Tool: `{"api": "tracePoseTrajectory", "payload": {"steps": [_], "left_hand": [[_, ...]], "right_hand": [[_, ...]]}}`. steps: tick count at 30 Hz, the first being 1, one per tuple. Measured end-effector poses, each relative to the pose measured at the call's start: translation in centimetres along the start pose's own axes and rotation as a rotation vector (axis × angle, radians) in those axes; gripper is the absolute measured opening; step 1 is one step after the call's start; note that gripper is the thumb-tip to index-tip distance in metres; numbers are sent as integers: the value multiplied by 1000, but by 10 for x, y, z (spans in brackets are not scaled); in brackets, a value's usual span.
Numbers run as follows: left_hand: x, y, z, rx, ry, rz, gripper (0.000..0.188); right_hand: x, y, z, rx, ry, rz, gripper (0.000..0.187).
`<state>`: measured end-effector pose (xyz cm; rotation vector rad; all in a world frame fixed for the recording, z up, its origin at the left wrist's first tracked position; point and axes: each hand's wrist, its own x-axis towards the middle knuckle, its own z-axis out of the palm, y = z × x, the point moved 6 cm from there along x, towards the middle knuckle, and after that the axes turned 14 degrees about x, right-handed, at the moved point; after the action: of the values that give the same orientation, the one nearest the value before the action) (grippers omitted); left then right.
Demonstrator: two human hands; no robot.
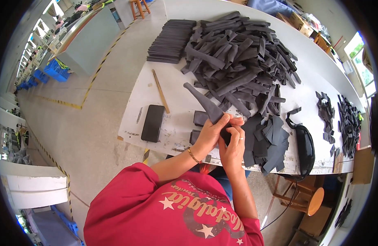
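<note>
Both my hands are closed on a dark grey fabric tube (206, 102), held over the table's near edge. Its narrow free end points away to the upper left. My left hand (211, 133) pinches the wider end with thumb and fingers. Close against it, my right hand (235, 141) has its fingers curled round the same end, hiding part of the fabric. Beneath and beside my hands lie small folded dark pieces (200, 118). Just right of my right hand is a loose stack of flat dark fabric pieces (271, 139).
A big heap of dark fabric tubes (238, 53) covers the table's far middle, beside a neat stack (171, 41). A black phone (153, 123) and a wooden stick (160, 91) lie left. Right are a shiny black case (305, 151) and small dark strips (348, 127). A wooden stool (314, 201) stands below.
</note>
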<state>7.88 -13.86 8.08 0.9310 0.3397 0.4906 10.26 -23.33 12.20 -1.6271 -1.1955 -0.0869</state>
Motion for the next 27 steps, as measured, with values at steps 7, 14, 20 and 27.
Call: {"api": "tracePoseTrajectory", "payload": {"steps": [7,14,20,27], "left_hand": [[-2,15,1,-16,-23,156,23],[-3,11,-9,-32,-41,69,22],[-9,-12,-4,-214,11,-32,29],[-15,-13,-13,-198,0,-68,21]], "right_hand": [[-7,4,-8,-5,-15,21,26],[-3,-9,-12,-9,-94,27,29],[-2,0,-7,87,-103,-7,19],[-8,7,0,170,-135,151,17]]}}
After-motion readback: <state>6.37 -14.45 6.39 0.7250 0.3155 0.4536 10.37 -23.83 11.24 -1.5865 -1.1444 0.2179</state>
